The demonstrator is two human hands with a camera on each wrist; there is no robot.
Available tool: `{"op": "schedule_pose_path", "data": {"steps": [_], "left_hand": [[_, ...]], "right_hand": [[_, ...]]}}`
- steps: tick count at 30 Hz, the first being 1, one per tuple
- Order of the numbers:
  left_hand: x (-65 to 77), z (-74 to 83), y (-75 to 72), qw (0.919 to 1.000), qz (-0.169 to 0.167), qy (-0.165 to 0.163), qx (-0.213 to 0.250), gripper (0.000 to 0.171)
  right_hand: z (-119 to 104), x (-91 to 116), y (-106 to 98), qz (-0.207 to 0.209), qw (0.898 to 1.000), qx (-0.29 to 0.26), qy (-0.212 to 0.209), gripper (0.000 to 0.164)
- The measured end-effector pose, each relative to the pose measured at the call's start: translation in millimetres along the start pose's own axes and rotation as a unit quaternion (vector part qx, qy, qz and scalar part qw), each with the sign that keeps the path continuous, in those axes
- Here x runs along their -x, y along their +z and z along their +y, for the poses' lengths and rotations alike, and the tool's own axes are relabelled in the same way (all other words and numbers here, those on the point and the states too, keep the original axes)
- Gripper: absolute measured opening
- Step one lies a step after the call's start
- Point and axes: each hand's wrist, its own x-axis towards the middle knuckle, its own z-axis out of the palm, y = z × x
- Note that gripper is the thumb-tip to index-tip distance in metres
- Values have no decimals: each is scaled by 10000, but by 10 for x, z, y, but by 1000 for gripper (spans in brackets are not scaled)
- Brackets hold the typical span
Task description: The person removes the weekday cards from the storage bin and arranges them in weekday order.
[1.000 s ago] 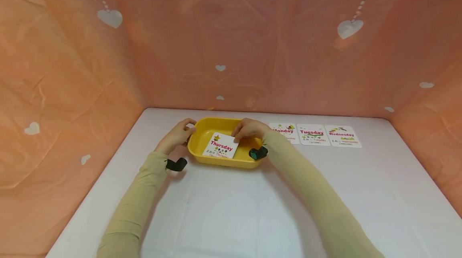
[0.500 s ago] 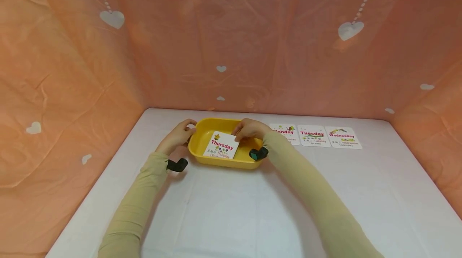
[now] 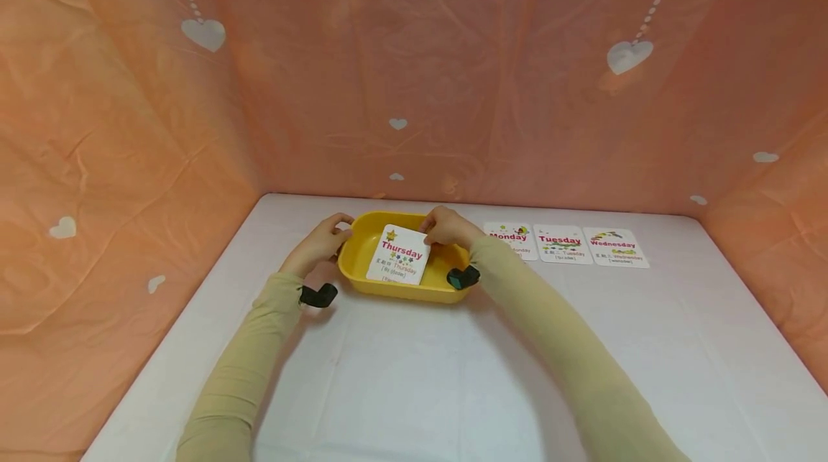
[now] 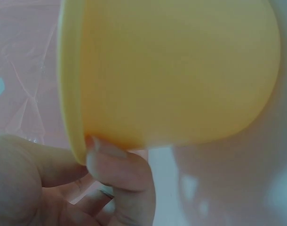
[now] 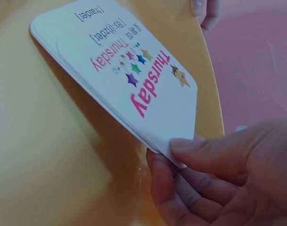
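A yellow plastic basin (image 3: 396, 292) stands toward the back of the table, tilted slightly in the head view. My left hand (image 3: 319, 243) grips its left rim, thumb on one side and fingers on the other, as the left wrist view shows. Inside the basin, a small stack of white cards leans at a slant, with the Thursday card (image 3: 399, 252) on top. My right hand (image 3: 448, 226) pinches that card by a corner, thumb (image 5: 200, 153) on its printed face. The Thursday card sits a little offset, and a line of print from the card under it shows below.
To the basin's right lie three cards in a row: Monday (image 3: 511, 236), partly behind my right wrist, Tuesday (image 3: 563, 243) and Wednesday (image 3: 614, 246). An orange cloth (image 3: 362, 88) with white hearts rises behind the white table (image 3: 414, 376).
My right hand has slid the Thursday card slightly away toward the back, so a line of print beneath its lower edge shows. My left hand stays on the rim.
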Motion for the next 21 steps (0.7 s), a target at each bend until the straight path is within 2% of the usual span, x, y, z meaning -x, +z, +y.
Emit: {"op": "schedule_pose_path", "data": {"steps": [11, 21], "left_hand": [[-27, -40, 0, 9999, -16, -14, 105, 34], [-8, -26, 2, 9999, 0, -23, 131, 35]], "right_hand": [[-48, 52, 2, 273, 9991, -317, -24, 28], [0, 80, -68, -21, 9977, -675, -34, 30]]}}
